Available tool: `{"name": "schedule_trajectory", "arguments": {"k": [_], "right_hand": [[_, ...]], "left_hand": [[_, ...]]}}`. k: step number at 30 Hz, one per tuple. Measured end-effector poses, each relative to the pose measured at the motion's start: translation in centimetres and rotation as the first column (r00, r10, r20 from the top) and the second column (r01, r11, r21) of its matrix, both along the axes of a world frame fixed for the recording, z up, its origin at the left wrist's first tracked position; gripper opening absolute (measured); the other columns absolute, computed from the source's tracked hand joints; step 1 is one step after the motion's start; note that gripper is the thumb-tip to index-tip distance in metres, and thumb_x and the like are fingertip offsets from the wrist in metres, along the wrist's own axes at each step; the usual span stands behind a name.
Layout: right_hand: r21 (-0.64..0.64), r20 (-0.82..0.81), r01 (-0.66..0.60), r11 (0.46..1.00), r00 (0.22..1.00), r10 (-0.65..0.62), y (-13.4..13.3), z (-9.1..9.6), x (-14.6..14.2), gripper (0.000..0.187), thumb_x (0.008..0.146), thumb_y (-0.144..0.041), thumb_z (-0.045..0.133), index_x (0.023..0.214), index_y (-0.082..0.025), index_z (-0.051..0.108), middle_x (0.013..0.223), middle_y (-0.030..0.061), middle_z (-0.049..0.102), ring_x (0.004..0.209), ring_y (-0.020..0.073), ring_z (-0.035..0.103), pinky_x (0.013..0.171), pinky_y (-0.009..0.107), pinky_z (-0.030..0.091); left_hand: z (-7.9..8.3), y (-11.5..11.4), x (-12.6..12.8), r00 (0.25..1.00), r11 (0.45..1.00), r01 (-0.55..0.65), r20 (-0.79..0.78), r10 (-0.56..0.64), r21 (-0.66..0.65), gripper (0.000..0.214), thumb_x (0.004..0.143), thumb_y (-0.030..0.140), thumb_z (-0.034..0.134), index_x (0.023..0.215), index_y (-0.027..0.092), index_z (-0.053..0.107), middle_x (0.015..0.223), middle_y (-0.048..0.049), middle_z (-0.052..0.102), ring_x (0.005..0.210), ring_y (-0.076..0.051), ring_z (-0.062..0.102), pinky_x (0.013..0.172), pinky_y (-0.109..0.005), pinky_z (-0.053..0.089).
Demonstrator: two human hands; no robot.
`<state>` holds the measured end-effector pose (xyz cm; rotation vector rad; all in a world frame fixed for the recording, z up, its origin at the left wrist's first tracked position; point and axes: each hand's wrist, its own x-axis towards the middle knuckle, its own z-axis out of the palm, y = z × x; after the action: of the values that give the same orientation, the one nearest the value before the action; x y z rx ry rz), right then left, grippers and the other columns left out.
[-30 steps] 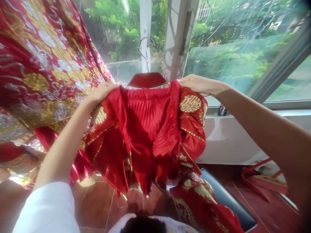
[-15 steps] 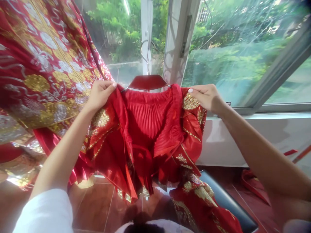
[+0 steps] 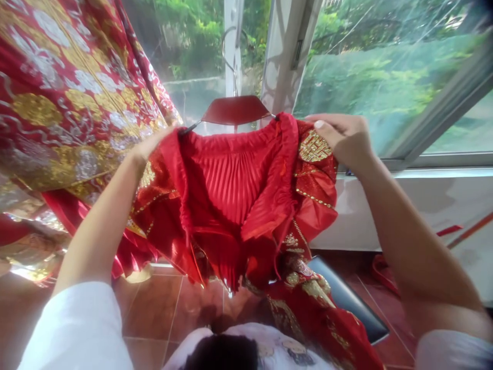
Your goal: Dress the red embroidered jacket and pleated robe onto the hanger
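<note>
A red pleated skirt (image 3: 231, 180) with gold-embroidered panels hangs from a hanger (image 3: 235, 110) with a dark red centre piece and a metal hook. My left hand (image 3: 156, 141) is closed on the waistband's left end; its fingertips are mostly hidden or blurred against the fabric behind. With thumb and fingers my right hand (image 3: 346, 136) pinches the right end, beside a gold embroidered patch. Between my hands the gathered waistband spreads out, and the pleated inside shows. A long embroidered red panel trails down at the lower right.
On the left hangs a large red garment (image 3: 73, 103) with gold and silver embroidery, close to my left arm. Windows (image 3: 385, 87) stand behind the hanger. A dark flat object (image 3: 346, 298) lies on the tiled floor (image 3: 154, 308). Red straps (image 3: 385, 277) lie to the right.
The waistband is spread wider and sits higher in view. My right hand has moved right and up, my left hand slightly left. The hanger also appears higher.
</note>
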<state>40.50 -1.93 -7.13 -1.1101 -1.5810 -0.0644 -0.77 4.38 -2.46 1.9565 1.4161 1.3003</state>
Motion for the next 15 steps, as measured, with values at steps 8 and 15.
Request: {"name": "schedule_trajectory", "arguments": {"k": [8,15], "right_hand": [[-0.011,0.047,0.288,0.957,0.957,-0.288,-10.9,-10.8,-5.8,0.019,0.080,-0.047,0.062,0.084,-0.028,0.060,0.076,0.0046,0.068,0.065,0.0246,0.064,0.063,0.041,0.054],[-0.118,0.032,0.269,0.956,0.963,-0.268,-8.6,-13.6,-9.6,0.030,0.086,-0.043,0.055,0.062,-0.024,0.050,0.056,0.0036,0.061,0.047,0.0179,0.053,0.051,0.032,0.045]], "left_hand": [[-5.9,-11.0,0.3,0.920,0.811,-0.284,-0.092,0.381,0.512,0.047,0.086,0.043,0.054,0.122,0.013,0.060,0.116,-0.0122,0.064,0.105,-0.025,0.060,0.095,-0.040,0.046],[-8.8,-8.6,-0.4,0.892,0.885,-0.320,-0.207,0.401,0.337,0.073,0.079,0.054,0.063,0.138,0.017,0.042,0.128,-0.0135,0.058,0.115,-0.032,0.056,0.097,-0.042,0.043]]}}
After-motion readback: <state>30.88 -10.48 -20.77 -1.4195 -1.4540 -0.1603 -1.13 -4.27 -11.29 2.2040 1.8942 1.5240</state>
